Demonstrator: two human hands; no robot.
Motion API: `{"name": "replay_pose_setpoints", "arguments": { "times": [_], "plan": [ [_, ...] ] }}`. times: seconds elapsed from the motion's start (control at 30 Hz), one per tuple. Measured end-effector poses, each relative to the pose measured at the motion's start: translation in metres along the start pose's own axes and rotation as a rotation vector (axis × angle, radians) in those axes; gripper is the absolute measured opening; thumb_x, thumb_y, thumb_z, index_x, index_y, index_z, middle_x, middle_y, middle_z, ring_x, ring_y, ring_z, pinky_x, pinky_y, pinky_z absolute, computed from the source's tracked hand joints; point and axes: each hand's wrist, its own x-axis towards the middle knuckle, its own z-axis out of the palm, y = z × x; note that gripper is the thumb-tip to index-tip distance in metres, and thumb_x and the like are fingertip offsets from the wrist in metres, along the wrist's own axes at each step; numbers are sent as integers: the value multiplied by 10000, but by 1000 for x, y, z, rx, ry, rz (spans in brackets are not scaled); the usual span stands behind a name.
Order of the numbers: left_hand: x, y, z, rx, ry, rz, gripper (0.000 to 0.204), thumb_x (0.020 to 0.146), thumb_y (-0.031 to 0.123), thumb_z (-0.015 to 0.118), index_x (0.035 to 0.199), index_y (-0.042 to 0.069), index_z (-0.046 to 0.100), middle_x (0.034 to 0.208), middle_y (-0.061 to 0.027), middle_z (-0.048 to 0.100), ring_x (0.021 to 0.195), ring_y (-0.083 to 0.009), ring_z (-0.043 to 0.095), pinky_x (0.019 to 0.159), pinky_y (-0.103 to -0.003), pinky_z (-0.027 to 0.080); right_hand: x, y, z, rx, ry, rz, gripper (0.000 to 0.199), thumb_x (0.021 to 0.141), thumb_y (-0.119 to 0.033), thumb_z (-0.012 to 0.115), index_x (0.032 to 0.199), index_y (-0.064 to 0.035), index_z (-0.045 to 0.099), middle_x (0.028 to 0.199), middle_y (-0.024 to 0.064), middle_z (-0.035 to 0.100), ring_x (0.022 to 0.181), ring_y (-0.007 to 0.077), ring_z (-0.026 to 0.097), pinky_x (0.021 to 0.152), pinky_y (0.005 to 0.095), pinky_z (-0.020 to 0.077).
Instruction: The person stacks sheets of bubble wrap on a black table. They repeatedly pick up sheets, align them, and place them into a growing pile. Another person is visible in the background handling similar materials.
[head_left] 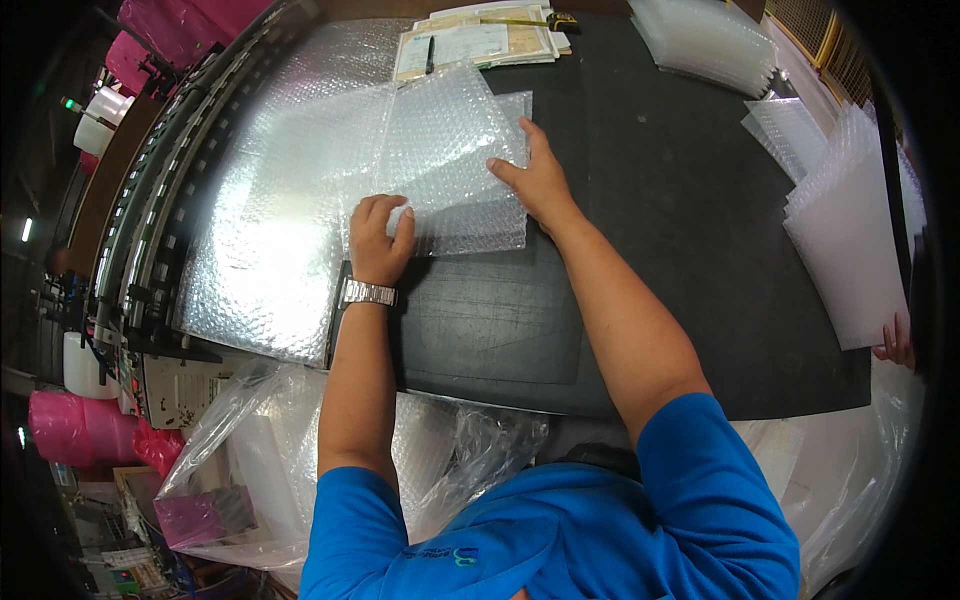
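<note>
1. Bubble wrap sheets [455, 165] lie in a small stack on the black tabletop [660, 200], just in front of the person.
2. The left hand [380, 240] curls its fingers over the near left corner of the stack and pinches the edge.
3. The right hand [540, 180] lies flat on the right edge of the stack, fingers spread, pressing down.
4. A wide bubble wrap web [270, 230] lies to the left, partly under the stack.
5. More cut sheets [850, 230] lie far right, well apart from both hands.

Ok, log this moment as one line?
left hand: gripping bubble-wrap stack near edge | right hand: flat on stack | surface: black table
</note>
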Motion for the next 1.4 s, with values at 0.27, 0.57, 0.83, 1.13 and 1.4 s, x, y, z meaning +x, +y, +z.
{"name": "replay_pose_setpoints", "arguments": {
  "times": [0.27,0.57,0.83,1.13,1.4],
  "plan": [
    [-7,-20,4,452,-58,-249,411,786,324,567,1136,110,539,1227,-165,451,1122,-306,426,942,-477,269,1,2,2,12,4,-15,758,697,-215,685,1314,-33,284,1270,242,409,1177,325,416,969,342,330],
    [-3,-2,2,67,-278,18,274,778,289,580,994,123,612,1074,-65,575,1025,-225,498,892,-380,314,3,7,3,69,15,-25,726,722,-231,664,1306,-18,291,1267,246,409,1180,327,411,969,342,328],
    [-5,-2,5,50,-298,18,239,764,248,592,959,116,631,1053,-52,579,997,-226,499,861,-373,340,2,5,2,13,12,-43,727,715,-219,666,1306,-15,294,1266,240,412,1176,322,415,969,339,331],
    [-4,-4,5,50,-307,22,242,767,244,582,967,117,633,1050,-56,575,992,-232,496,855,-375,345,1,4,2,6,13,-33,720,715,-223,663,1302,-18,302,1260,243,418,1170,330,421,965,346,334],
    [-4,-2,4,34,-302,9,241,765,236,584,963,108,633,1050,-65,576,1000,-236,498,858,-373,347,2,5,2,4,13,-28,712,719,-241,659,1300,-24,308,1260,247,418,1172,337,417,966,347,331]
  ]
}}
